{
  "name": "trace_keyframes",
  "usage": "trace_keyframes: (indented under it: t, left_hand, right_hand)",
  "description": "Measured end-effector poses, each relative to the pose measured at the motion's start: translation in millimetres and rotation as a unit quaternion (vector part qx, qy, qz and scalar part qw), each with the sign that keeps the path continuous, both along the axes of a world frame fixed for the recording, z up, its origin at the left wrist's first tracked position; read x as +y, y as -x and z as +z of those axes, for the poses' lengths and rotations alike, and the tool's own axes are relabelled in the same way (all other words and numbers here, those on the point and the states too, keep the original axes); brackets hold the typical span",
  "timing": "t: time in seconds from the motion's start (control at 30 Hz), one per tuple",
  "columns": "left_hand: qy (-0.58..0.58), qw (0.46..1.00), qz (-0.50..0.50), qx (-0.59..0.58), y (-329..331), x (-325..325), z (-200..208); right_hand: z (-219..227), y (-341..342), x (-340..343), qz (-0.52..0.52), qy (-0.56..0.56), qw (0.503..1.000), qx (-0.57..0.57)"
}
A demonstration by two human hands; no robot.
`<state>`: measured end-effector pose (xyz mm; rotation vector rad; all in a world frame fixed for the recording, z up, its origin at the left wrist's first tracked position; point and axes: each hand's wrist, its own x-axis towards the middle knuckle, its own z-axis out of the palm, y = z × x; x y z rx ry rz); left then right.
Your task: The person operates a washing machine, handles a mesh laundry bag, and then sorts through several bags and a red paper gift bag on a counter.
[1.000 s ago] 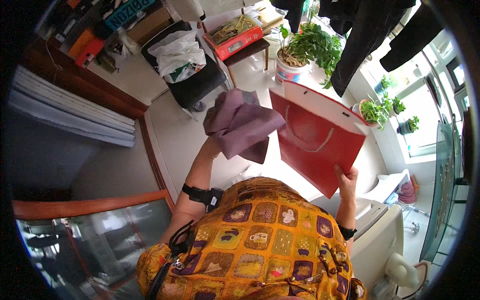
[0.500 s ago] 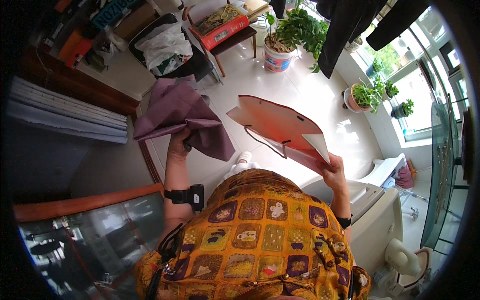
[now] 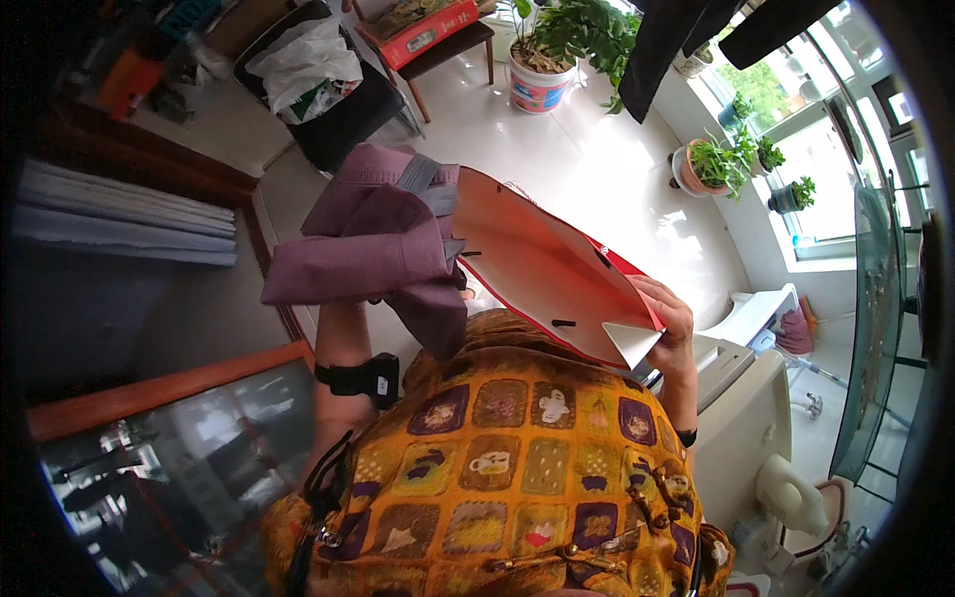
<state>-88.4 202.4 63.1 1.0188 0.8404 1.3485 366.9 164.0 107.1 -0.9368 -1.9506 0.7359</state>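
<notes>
A bundle of purple fabric [image 3: 368, 234] with a grey band [image 3: 428, 184] hangs folded over my left hand. The cloth covers those fingers; only my left forearm [image 3: 343, 338] shows below it, with the fabric carried on the hand. On the right, my right hand [image 3: 674, 323] grips the end of a paper gift bag [image 3: 557, 264], red outside and pale inside. The bag lies tilted with its mouth spread toward me. Its left end meets the grey-banded side of the purple fabric, which overlaps the rim there.
Ahead stand a black chair [image 3: 348, 124] with a white plastic bag [image 3: 303, 70] and a wooden stool [image 3: 448, 50] bearing a red box [image 3: 423, 35]. A potted plant [image 3: 540, 85] is farther right. A glass-topped cabinet [image 3: 189, 448] is at left, a white appliance [image 3: 746, 398] at right.
The purple fabric and the paper bag have come together, the bag's left end now against the cloth. The bag's mouth has turned more toward me and opened wider. My left hand has gone under the fabric.
</notes>
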Motion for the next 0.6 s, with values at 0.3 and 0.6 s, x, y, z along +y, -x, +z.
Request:
trace_keyframes:
  t: [0.3,0.6]
  left_hand:
    - [-0.073,0.982,-0.171,-0.037,-62,-68,71]
    - [-0.024,0.931,-0.259,-0.256,-73,-35,100]
  right_hand:
    - [-19,-10,-8,-0.052,0.123,0.99,0.043]
    - [-51,-14,-16,-0.037,0.129,0.982,0.134]
